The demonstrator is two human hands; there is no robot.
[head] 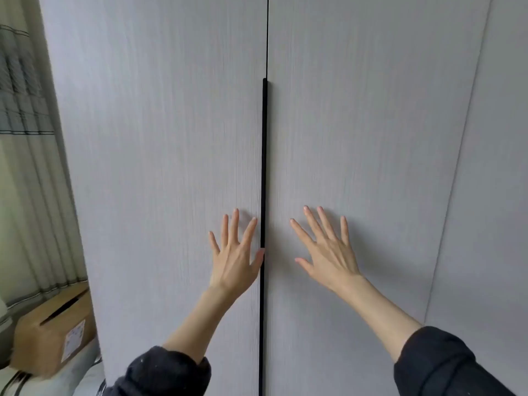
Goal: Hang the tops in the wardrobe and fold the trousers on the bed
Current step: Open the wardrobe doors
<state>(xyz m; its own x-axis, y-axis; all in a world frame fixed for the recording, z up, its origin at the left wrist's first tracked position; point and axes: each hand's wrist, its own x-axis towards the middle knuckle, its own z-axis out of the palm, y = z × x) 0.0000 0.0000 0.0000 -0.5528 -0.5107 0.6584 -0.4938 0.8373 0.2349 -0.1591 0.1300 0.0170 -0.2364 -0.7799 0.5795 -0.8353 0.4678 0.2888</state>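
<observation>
both wardrobe doors (160, 138) are closed, left hand (235, 258) flat on the left door with its thumb right at the black handle strip (264, 167), right hand (328, 252) spread flat on the right door. cardboard box (54, 330) sits down left by the curtain (31, 167)

Two hands (237, 261) (328, 252), two wardrobe doors (160, 138) (371, 138), one box (54, 332)
</observation>
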